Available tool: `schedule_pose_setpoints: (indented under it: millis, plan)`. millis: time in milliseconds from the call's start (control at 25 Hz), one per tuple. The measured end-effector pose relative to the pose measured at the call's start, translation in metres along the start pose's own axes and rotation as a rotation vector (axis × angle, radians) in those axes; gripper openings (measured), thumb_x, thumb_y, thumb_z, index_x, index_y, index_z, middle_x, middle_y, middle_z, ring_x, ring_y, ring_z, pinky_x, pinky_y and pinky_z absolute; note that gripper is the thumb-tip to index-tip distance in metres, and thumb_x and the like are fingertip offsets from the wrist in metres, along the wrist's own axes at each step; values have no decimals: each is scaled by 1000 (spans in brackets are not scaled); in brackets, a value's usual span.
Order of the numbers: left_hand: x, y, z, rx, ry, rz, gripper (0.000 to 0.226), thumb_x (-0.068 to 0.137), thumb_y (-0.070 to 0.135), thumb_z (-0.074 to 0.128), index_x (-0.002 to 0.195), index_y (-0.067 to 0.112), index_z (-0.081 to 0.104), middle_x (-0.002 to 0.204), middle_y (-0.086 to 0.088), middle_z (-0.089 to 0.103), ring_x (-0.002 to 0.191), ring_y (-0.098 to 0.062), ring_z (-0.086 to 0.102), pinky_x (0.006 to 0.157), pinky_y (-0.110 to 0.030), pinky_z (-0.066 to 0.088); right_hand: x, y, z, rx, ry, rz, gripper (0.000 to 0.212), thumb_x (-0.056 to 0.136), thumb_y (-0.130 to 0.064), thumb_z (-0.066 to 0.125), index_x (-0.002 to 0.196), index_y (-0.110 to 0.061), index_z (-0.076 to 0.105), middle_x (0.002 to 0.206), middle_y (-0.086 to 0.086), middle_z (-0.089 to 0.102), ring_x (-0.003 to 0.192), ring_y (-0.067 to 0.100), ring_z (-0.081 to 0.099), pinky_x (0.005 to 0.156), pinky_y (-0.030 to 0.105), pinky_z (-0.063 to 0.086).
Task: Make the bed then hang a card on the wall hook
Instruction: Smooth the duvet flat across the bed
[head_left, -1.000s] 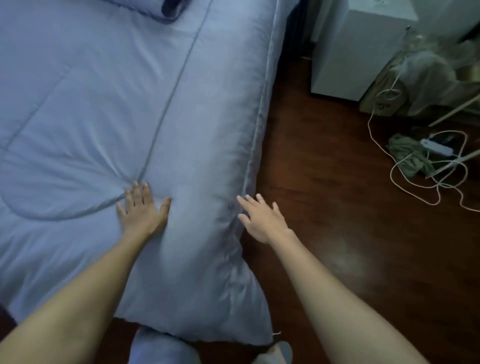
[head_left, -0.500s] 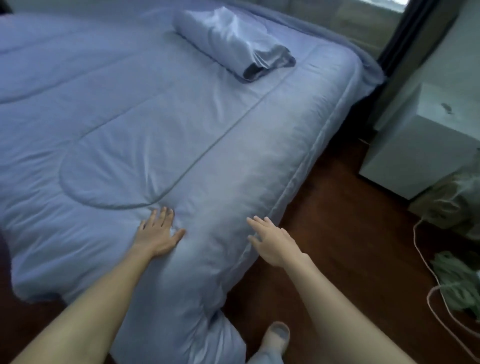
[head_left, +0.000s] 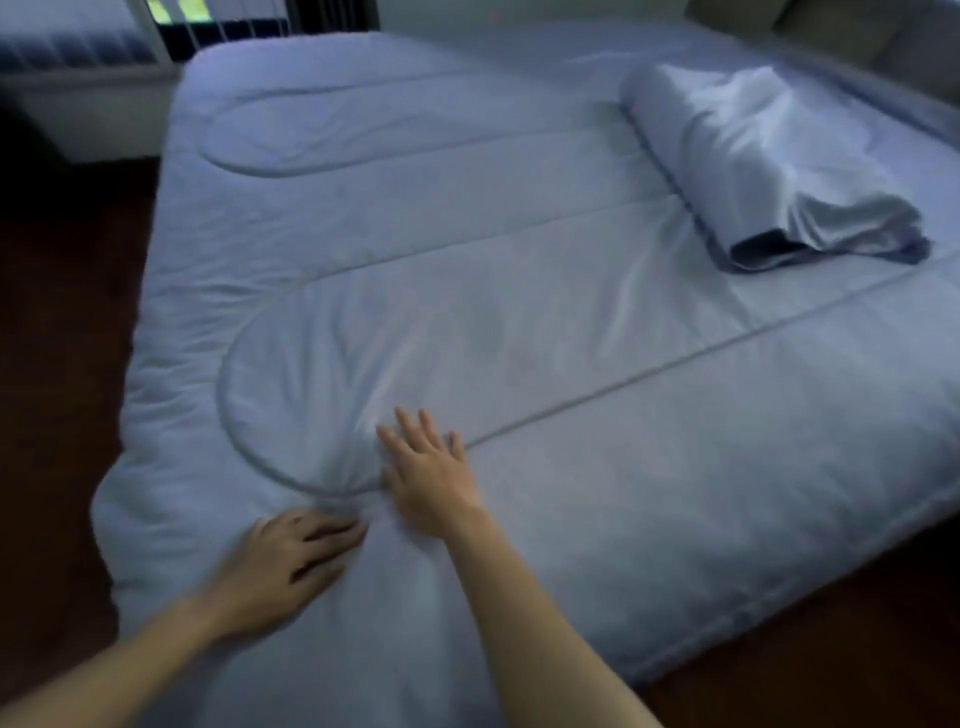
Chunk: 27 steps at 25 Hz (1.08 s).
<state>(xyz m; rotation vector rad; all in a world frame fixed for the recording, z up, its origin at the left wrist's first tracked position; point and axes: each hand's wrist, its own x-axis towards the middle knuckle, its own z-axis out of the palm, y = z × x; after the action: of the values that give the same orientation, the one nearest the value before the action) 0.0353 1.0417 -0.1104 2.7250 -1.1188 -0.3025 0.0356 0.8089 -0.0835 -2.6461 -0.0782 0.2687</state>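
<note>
- Left hand (head_left: 283, 564) lies flat, fingers spread, on the quilt (head_left: 519, 322) near the bed's foot edge.
- Right hand (head_left: 428, 475) presses flat, fingers wide, just beside it.
- Pillow (head_left: 769, 166) rests toward the head edge.

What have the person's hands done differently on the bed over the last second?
The right hand, earlier hovering off the bed's edge over the floor, has come onto the comforter and lies flat, fingers spread. The left hand has turned, fingers pointing toward the right hand. Nothing was grasped. The view swung left across the bed. The rolled pillow stays put.
</note>
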Motion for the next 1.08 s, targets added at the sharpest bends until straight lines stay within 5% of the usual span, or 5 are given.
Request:
schedule_pose_setpoints:
  millis: [240,440,800,920,1080]
  plan:
    - [89,-11,-36,-13,395,-268,54,95,43,33,114,6,68,115,-14,70,102,-32,68,90,-36,44,-15,115,-14,-125,143,205,55,97,-50,30,149,-43,15,162,-11,8,150,17,4,118,46,2]
    - [204,3,-20,-59,225,-853,65,97,41,34,149,2,22,160,-13,17,148,-31,14,117,-53,10,-87,257,-68,-129,200,606,55,98,-49,22,150,-44,4,162,-10,0,150,15,-2,119,45,0]
    - [250,178,36,29,184,-722,78,86,54,24,148,7,30,155,-12,32,143,-30,30,114,-54,20,-114,437,-193,-29,424,1172,48,96,-30,35,140,-12,39,150,17,35,136,39,33,107,70,18]
    - [276,223,49,62,170,-743,76,87,52,26,148,8,29,156,-9,31,144,-28,30,114,-53,20,25,416,-185,18,206,753,54,87,-36,41,138,-19,39,147,12,41,131,35,43,107,62,30]
    - [308,230,46,74,200,-782,78,84,55,24,150,13,24,159,-6,24,146,-28,24,116,-53,16,104,342,-155,-137,-147,7,54,97,-45,28,149,-43,14,162,-9,1,150,21,-1,116,59,-3]
